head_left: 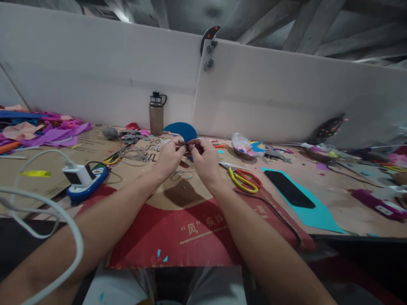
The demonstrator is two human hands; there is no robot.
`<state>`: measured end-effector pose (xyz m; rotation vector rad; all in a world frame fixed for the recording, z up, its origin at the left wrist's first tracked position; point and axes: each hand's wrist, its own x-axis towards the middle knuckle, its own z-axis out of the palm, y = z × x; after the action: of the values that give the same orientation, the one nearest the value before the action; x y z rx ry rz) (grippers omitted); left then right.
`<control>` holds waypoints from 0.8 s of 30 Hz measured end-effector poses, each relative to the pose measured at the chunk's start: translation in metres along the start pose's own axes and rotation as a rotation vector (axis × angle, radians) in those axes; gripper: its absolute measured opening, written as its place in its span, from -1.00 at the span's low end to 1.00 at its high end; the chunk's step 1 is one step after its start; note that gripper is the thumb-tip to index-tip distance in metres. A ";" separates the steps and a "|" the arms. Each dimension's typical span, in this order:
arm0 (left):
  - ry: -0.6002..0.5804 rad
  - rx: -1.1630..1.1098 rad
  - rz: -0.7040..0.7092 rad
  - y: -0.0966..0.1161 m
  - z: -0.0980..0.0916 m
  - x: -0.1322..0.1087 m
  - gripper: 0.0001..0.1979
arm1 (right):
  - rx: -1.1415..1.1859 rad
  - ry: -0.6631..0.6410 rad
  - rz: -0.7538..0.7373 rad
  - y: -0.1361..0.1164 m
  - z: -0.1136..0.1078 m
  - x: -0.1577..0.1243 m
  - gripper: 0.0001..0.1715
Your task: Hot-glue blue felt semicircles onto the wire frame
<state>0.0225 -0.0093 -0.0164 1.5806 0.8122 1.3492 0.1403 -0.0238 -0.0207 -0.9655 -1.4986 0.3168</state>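
My left hand (172,155) and my right hand (204,159) meet over the middle of the table, fingertips pinched close together. Between them is a small dark piece, too small and too far off to name. Just beyond my fingers lies a blue rounded sheet (181,128), partly hidden by my left hand. Below the hands, a thin loop of cord (181,175) rests on brown and red cardboard (171,237). Scissors with yellow and red handles (244,180) lie right of my right hand.
A bottle (156,114) stands at the back. To the left are a blue power strip (87,185) with a white charger (78,174) and a white cable (74,224). A black phone (289,188) lies on turquoise sheet (321,219) at right. Purple scraps (60,134) pile far left.
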 end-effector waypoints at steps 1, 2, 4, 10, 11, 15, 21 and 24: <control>0.008 -0.010 -0.012 0.000 0.000 0.000 -0.86 | -0.010 0.012 -0.014 -0.001 0.000 -0.001 -0.85; 0.011 -0.027 -0.023 0.001 0.000 0.000 -0.85 | -0.006 0.026 -0.019 -0.002 0.000 -0.001 -0.86; 0.018 -0.077 -0.043 0.002 0.000 0.000 -0.85 | 0.043 0.056 -0.003 -0.002 0.001 -0.002 -0.88; 0.012 -0.226 -0.123 0.003 0.002 0.001 -0.79 | 0.162 0.049 0.104 0.008 0.002 0.003 -0.79; 0.007 -0.241 -0.129 0.002 0.003 0.001 -0.78 | 0.164 0.029 0.120 0.010 0.002 0.004 -0.78; -0.003 -0.238 -0.110 -0.001 0.002 0.002 -0.82 | 0.104 -0.017 0.116 0.011 -0.001 0.004 -0.75; -0.053 -0.065 -0.075 0.001 -0.006 0.006 -0.92 | 0.023 0.002 0.119 0.009 -0.008 0.007 -0.76; -0.094 -0.139 -0.113 0.001 -0.007 0.008 -0.91 | -0.029 0.002 0.125 0.010 -0.009 0.008 -0.77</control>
<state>0.0174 -0.0011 -0.0125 1.4569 0.7239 1.2156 0.1533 -0.0151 -0.0206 -1.0843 -1.4475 0.3848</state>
